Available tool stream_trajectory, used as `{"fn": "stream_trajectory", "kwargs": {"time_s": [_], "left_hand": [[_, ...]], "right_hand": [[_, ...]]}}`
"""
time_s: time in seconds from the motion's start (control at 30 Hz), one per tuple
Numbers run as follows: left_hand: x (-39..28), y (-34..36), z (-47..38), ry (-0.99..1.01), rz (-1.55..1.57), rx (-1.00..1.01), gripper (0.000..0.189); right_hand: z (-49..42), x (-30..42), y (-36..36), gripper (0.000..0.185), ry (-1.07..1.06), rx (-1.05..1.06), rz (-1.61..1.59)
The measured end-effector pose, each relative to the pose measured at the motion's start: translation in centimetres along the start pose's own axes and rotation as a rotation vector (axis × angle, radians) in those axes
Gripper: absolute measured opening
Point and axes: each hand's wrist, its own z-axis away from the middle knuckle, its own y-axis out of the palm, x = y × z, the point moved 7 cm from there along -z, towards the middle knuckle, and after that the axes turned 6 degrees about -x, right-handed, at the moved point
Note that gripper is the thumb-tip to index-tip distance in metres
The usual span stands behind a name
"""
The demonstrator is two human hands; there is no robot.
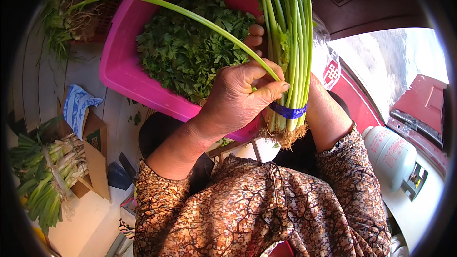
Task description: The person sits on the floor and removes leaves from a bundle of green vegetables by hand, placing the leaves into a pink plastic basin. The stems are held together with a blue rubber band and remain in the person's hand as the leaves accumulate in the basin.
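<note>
My left hand (246, 92) pinches the lower end of a long green celery stalk (171, 6) between thumb and fingers, at the near side of a celery bunch (294, 57). The stalk arches away to the upper left. My right hand (255, 37) is wrapped round the bunch from behind; only its fingertips show left of the stalks, and the rest is hidden. A blue printed band (288, 111) circles the bunch above its brown roots (287, 136). Beyond my left hand, a pink plastic tub (153, 96) holds a heap of cut celery leaves (192, 46).
Green onions with roots (80, 14) lie at the upper left. Leeks or large green onions (53, 171) rest by an open cardboard box (94, 160) at left. A pale gas cylinder (391, 153) lies at right, near a dark red door (364, 3). Leaf scraps (135, 117) dot the floor.
</note>
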Motion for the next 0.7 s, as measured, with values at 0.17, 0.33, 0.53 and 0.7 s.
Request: {"fn": "stream_trajectory", "kwargs": {"time_s": [0.17, 0.33, 0.53, 0.7], "left_hand": [[0.0, 0.6, 0.1, 0.044, -0.161, 0.042, 0.008], [0.2, 0.7, 0.1, 0.011, -0.190, 0.151, 0.009], [-0.3, -1.2, -0.9, -0.023, -0.074, 0.048, 0.008], [0.3, -0.2, -0.4, -0.088, -0.001, 0.056, 0.007]], "right_hand": [[-0.5, -0.2, -0.3, 0.067, -0.013, 0.141, -0.025], [-0.3, -0.7, -1.1, 0.079, 0.017, 0.157, -0.067], [0.0, -0.9, -1.6, 0.073, -0.001, 0.057, -0.119], [0.3, -1.1, -1.2, 0.070, 0.032, 0.010, -0.097]]}}
